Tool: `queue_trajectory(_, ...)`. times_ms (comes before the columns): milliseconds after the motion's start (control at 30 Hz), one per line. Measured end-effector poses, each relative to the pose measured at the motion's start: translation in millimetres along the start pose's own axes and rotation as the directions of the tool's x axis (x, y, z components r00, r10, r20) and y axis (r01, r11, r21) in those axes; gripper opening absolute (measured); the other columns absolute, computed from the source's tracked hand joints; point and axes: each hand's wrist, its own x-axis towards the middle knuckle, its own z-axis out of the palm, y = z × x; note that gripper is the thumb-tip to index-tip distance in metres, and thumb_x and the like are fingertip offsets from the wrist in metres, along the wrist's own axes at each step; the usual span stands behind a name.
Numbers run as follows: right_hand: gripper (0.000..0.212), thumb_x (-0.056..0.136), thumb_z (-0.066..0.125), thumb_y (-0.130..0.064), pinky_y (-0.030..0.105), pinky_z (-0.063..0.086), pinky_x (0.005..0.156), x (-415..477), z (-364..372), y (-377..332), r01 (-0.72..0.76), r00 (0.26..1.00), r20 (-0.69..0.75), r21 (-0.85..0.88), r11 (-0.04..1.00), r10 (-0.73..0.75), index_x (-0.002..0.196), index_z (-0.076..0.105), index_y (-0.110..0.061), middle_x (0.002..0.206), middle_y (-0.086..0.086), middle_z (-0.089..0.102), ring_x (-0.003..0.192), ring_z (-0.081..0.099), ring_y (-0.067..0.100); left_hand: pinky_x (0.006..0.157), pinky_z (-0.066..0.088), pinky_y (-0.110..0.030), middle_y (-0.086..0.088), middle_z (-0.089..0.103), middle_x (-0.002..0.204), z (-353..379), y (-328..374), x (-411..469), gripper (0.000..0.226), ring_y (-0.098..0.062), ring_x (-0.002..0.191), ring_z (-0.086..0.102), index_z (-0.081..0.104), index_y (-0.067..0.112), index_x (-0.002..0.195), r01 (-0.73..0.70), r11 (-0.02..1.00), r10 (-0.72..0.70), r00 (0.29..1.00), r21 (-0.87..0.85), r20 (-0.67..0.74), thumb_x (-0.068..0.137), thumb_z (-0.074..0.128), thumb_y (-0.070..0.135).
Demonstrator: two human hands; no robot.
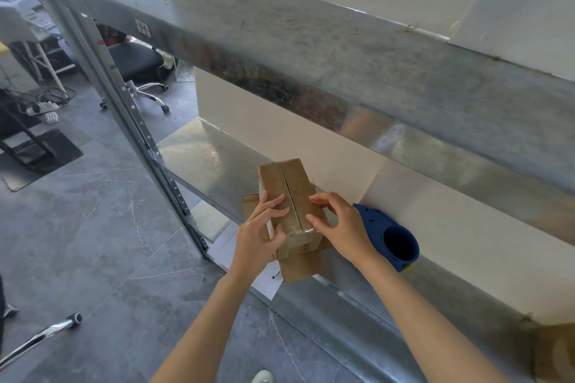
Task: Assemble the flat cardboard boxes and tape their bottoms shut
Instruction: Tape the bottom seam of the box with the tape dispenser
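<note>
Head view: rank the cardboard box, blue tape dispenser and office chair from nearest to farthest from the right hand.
1. cardboard box, touched by the right hand.
2. blue tape dispenser, just to its right.
3. office chair, far back left.

Small cardboard box [287, 192] stands on metal shelf [202, 161], closed flaps up, seam running away from camera. L hand [259, 228] grips its left side, fingers across the top. R hand [340, 224] holds the right side w/ curled fingers, thumb on clear tape [306, 230] at near edge. Blue tape dispenser [385, 233] lies just beside R hand (same shelf). Flat cardboard [298, 267] under box.
</note>
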Motion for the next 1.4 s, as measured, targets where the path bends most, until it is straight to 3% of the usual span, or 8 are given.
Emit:
queue_trajectory(100, 0.070, 0.067, 0.082, -0.059, 0.019, 0.042, 0.101, -4.3, -12.6, -2.0, -0.049, 0.984, 0.170, -0.030, 0.998, 0.053, 0.128, 0.050, -0.048, 0.125, -0.029, 0.052, 0.120, 0.049, -0.006, 0.118, 0.030, -0.034, 0.018, 0.055, 0.139, -10.6, -0.1, 2.8, 0.027, -0.003, 0.146, 0.027, 0.070, 0.026, 0.112, -0.001, 0.999, -0.002, 0.996, 0.034, 0.093, 0.086, 0.075, 0.021)
queue_trajectory(200, 0.087, 0.065, 0.089, -0.040, 0.037, 0.030, 0.118, 0.6, -35.7, -0.4, 0.036, 0.932, 0.358, -0.217, 0.975, 0.046, 0.140, 0.045, -0.044, 0.143, -0.023, 0.046, 0.131, 0.040, -0.002, 0.117, 0.026, -0.033, 0.027, 0.046, 0.145, -30.7, 4.7, 10.4, 0.063, 0.002, 0.147, 0.021, 0.065, 0.035, 0.124, 0.026, 0.992, -0.059, 0.962, 0.124, 0.268, 0.068, 0.078, 0.061)
queue_trajectory(333, 0.081, 0.072, 0.086, -0.020, 0.038, 0.007, 0.123, 19.3, -50.4, -7.8, 0.271, 0.900, 0.433, -0.482, 0.833, -0.043, 0.143, 0.050, -0.029, 0.141, -0.008, 0.054, 0.132, 0.044, 0.010, 0.119, 0.023, -0.031, 0.032, 0.036, 0.148, -45.8, 9.6, 22.8, 0.077, 0.012, 0.144, 0.012, 0.058, 0.038, 0.133, -0.057, 0.953, -0.068, 0.916, 0.297, 0.396, 0.063, 0.087, 0.045)
queue_trajectory(533, 0.052, 0.081, 0.069, 0.008, 0.038, 0.042, 0.105, 16.0, -40.0, -9.9, 0.320, 0.933, 0.303, -0.439, 0.840, -0.197, 0.126, 0.067, -0.018, 0.126, -0.003, 0.067, 0.118, 0.058, 0.019, 0.115, 0.025, -0.022, 0.029, 0.037, 0.149, -44.5, 11.5, 18.8, 0.072, 0.014, 0.143, 0.011, 0.058, 0.037, 0.132, -0.047, 0.956, -0.066, 0.926, 0.288, 0.371, 0.068, 0.089, 0.025)
queue_trajectory(833, 0.043, 0.080, 0.075, -0.001, 0.039, 0.050, 0.090, 6.1, -20.0, 2.9, 0.302, 0.953, 0.161, -0.437, 0.847, -0.257, 0.119, 0.068, -0.017, 0.120, -0.004, 0.067, 0.111, 0.061, 0.020, 0.120, 0.026, -0.034, 0.018, 0.037, 0.153, -43.7, 11.3, 18.8, 0.070, 0.001, 0.149, 0.011, 0.058, 0.027, 0.135, -0.008, 0.975, -0.085, 0.913, 0.224, 0.400, 0.073, 0.084, 0.007)
queue_trajectory(1133, 0.076, 0.080, 0.080, -0.022, 0.031, 0.030, 0.111, 4.5, -39.8, 2.9, 0.277, 0.913, 0.394, -0.420, 0.864, -0.102, 0.147, 0.045, -0.032, 0.150, -0.016, 0.043, 0.132, 0.041, 0.006, 0.122, 0.020, -0.038, 0.025, 0.033, 0.153, -50.4, 11.2, 26.2, 0.072, 0.003, 0.148, 0.007, 0.055, 0.034, 0.138, 0.011, 0.966, -0.135, 0.872, 0.257, 0.470, 0.073, 0.086, 0.030)
queue_trajectory(1267, 0.061, 0.078, 0.081, -0.018, 0.043, 0.042, 0.107, 8.9, -34.7, -4.1, 0.252, 0.944, 0.299, -0.376, 0.891, -0.141, 0.135, 0.060, -0.023, 0.138, -0.007, 0.058, 0.124, 0.053, 0.015, 0.121, 0.022, -0.036, 0.027, 0.037, 0.150, -44.6, 11.2, 23.2, 0.068, 0.004, 0.147, 0.013, 0.057, 0.039, 0.132, 0.013, 0.969, -0.117, 0.905, 0.247, 0.410, 0.069, 0.083, 0.037)
queue_trajectory(1400, 0.056, 0.080, 0.079, -0.027, 0.039, 0.045, 0.105, 0.6, -26.3, 2.7, 0.207, 0.962, 0.241, -0.340, 0.917, -0.128, 0.134, 0.062, -0.023, 0.137, -0.012, 0.056, 0.127, 0.051, 0.010, 0.118, 0.023, -0.032, 0.027, 0.039, 0.149, -41.4, 7.7, 20.3, 0.067, 0.005, 0.147, 0.014, 0.059, 0.040, 0.129, 0.005, 0.975, -0.093, 0.920, 0.224, 0.381, 0.067, 0.081, 0.046)
